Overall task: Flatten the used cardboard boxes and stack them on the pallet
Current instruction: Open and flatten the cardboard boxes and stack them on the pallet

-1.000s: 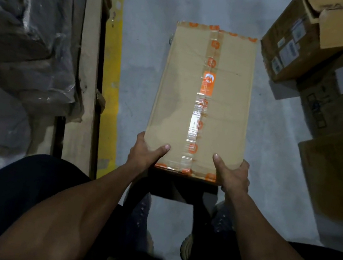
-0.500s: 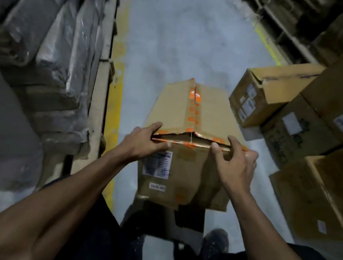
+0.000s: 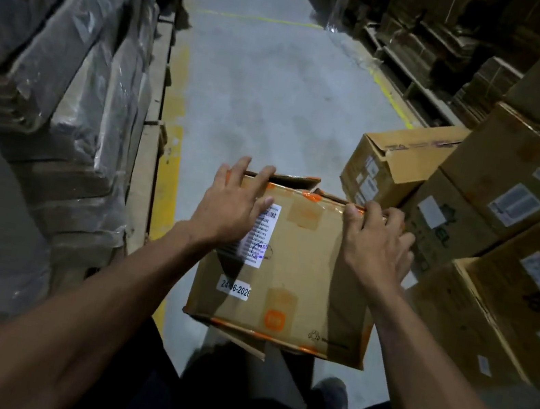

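Your left hand (image 3: 227, 211) lies flat on the taped cardboard box (image 3: 299, 274), fingers hooked over its top edge. Your right hand (image 3: 374, 248) grips that edge.

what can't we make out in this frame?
- Box inside: hidden by its near face, head view.
- Left hand fingertips: hooked over the top edge, out of sight.
- Barcode label: partly covered by that hand, print too small.
- Right hand: fingertips curled over the flap edge.
- Pallet: none clearly identifiable.
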The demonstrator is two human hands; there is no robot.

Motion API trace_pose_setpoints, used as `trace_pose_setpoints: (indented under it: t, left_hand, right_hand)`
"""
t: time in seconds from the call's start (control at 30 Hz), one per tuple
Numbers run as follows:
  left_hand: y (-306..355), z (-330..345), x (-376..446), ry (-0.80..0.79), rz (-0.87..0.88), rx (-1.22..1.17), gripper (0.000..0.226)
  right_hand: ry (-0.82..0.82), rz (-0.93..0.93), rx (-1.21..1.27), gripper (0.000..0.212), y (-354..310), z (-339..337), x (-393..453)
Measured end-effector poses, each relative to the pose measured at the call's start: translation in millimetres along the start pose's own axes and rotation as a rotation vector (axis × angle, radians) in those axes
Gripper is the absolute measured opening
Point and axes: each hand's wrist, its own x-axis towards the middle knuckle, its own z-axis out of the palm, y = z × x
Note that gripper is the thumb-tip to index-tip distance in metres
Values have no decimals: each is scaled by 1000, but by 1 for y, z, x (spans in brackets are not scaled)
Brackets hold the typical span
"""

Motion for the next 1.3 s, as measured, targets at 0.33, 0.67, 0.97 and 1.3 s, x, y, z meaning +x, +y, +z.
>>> trace_pose_setpoints:
  t: [0.33,0.67,0.97,1.3]
  left_hand:
    - [-32,31,-63,-336,263,279,134]
    - [-26,58,-70,-210,197,120,132]
    - [-25,56,-41,-145,184,42,128]
    - [-37,61,-45,128,207,-131,101]
  right_hand:
    - [-22,31,3,53,-10,-4,49]
    - [-99,-50,119,73,16,-8,18]
    - [-441,-41,165,139,79,19,-53]
    - [-69,-143,260,111,74,44,-49]
